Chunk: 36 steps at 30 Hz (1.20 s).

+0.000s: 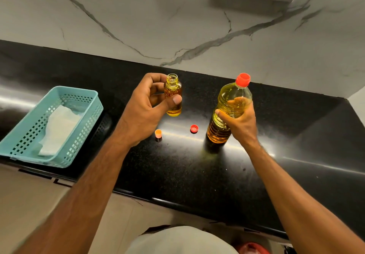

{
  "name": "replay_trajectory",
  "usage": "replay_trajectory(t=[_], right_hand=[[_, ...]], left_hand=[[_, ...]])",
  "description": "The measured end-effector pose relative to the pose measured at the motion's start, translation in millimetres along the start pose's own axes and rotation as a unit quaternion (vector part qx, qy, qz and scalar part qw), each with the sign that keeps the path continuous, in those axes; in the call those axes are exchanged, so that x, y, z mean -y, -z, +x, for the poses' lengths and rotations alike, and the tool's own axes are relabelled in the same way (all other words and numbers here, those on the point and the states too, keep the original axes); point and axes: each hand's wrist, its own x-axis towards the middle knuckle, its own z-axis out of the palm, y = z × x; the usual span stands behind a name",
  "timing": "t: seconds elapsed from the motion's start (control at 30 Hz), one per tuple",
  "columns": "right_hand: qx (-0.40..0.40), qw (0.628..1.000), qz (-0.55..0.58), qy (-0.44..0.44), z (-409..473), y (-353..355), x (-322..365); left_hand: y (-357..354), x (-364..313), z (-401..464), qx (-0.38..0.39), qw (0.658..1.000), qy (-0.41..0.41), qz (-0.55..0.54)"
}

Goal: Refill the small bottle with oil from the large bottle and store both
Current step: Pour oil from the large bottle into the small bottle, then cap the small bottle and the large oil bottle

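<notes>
The left hand (145, 106) grasps the small clear plastic bottle (173, 95), open-mouthed and nearly full of amber oil, just above the black granite counter (177, 170). The right hand (240, 119) clasps the large ribbed clear plastic oil bottle (229, 111), red-capped, standing on that counter. On the counter between the bottles lie a red screw cap (194, 128) and an orange stopper (158, 134). Set the small bottle down squarely, then plug and cap it firmly.

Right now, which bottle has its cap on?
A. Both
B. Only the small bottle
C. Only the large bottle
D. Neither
C. The large bottle in the right hand wears its red cap, while the small bottle in the left hand has an open mouth, and two loose caps lie on the counter.
</notes>
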Motion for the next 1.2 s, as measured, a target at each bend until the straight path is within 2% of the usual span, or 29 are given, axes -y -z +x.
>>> replay_trajectory(t=[0.27,0.4,0.43,0.47,0.53,0.6,0.67,0.8,0.9,0.97,1.13,1.2], right_hand=[[-0.002,0.999,0.017,-0.027,-16,-1,-5],[-0.119,0.989,-0.006,-0.087,-76,-19,-18],[-0.127,0.987,-0.008,-0.098,-94,-26,-20],[-0.104,0.989,-0.016,-0.106,-110,-34,-20],[0.013,0.995,-0.054,-0.083,-128,-52,-18],[0.148,0.981,-0.125,0.002,-123,-75,-12],[0.243,0.947,-0.191,0.09,-103,-102,-3],[0.36,0.871,-0.295,0.156,-58,-152,18],[0.406,0.794,-0.406,0.198,-43,-173,24],[0.41,0.763,-0.451,0.215,-42,-181,24],[0.407,0.742,-0.49,0.208,-44,-180,20],[0.402,0.77,-0.461,0.183,-44,-176,22]], left_hand=[[2,4,2,-0.002,1.0,0.001,-0.002],[7,5,2,-0.017,1.0,-0.003,0.002],[9,5,1,-0.021,1.0,-0.003,0.001],[11,6,0,-0.025,1.0,-0.003,0.0],[14,7,-2,-0.027,1.0,-0.001,-0.001],[17,9,-4,-0.028,1.0,0.002,-0.004],[21,10,-7,-0.031,1.0,0.001,-0.003],[28,9,-13,-0.044,0.999,-0.005,0.01],[35,9,-18,-0.057,0.998,-0.004,0.008],[41,9,-20,-0.068,0.998,-0.006,0.012],[51,13,-19,-0.079,0.997,-0.005,0.012],[52,14,-18,-0.078,0.997,-0.007,0.01]])
